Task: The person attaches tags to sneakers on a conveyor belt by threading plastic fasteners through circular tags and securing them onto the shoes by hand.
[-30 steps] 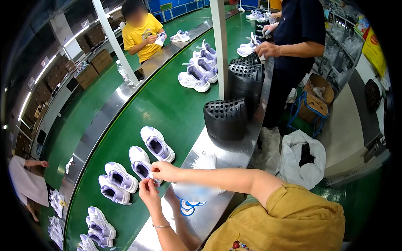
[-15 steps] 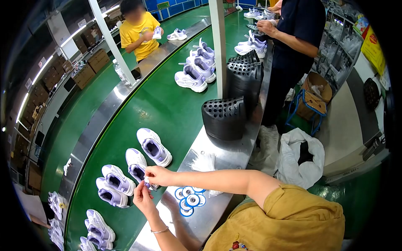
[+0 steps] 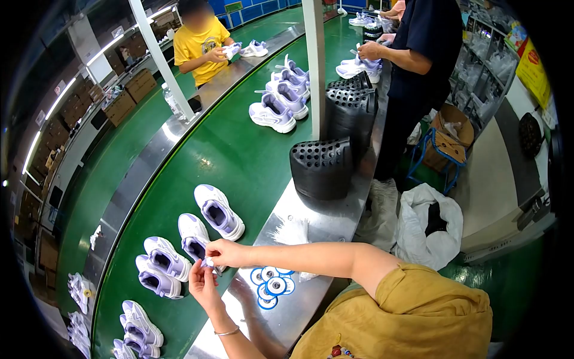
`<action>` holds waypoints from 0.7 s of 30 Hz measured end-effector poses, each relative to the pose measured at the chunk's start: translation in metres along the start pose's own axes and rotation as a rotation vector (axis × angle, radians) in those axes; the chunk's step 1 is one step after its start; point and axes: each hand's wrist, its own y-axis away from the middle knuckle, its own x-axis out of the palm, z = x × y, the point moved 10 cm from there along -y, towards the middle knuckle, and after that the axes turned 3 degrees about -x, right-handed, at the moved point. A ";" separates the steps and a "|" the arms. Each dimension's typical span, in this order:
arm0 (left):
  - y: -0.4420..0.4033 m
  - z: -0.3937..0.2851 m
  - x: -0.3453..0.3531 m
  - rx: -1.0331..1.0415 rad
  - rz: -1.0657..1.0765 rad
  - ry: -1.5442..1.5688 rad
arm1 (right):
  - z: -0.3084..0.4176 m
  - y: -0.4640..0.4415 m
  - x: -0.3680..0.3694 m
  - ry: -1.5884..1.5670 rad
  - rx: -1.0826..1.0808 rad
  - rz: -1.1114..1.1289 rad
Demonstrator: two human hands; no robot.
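My right hand (image 3: 226, 253) is closed in a pinch beside a white and lilac sneaker (image 3: 192, 228) on the green belt. My left hand (image 3: 204, 285), also pinching, meets it from below at the sneaker's heel end. Between the fingertips is a small white piece (image 3: 207, 262), too small to name; whether it is part of the sneaker I cannot tell. The right hand partly hides the heel. A matching sneaker (image 3: 219, 210) stands just beyond. Round blue and white tags (image 3: 275, 286) and a bundle of thin white plastic strands (image 3: 291, 231) lie on the metal ledge by my right forearm.
More sneakers stand on the green conveyor belt (image 3: 179, 203), near and far. Black perforated bins (image 3: 321, 170) and a white post (image 3: 314, 72) rise along the ledge. A white sack (image 3: 429, 227) sits at right. Co-workers handle shoes across and farther along the belt.
My hands have shifted slightly, still together at the sneaker's heel. The co-worker in yellow has brought a shoe lower and to the right; the co-worker in dark clothing has moved their hands.
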 end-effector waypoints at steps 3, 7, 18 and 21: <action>0.000 0.000 -0.001 0.001 0.017 0.006 | 0.001 0.000 0.003 0.006 0.008 0.012; -0.001 0.003 -0.001 0.004 0.039 -0.001 | 0.003 0.001 0.008 0.033 -0.007 0.021; 0.001 0.002 -0.006 0.000 0.068 -0.001 | 0.003 0.002 0.014 0.080 0.002 0.051; 0.002 0.002 -0.006 -0.001 0.076 -0.001 | 0.000 0.000 0.014 0.102 -0.015 0.043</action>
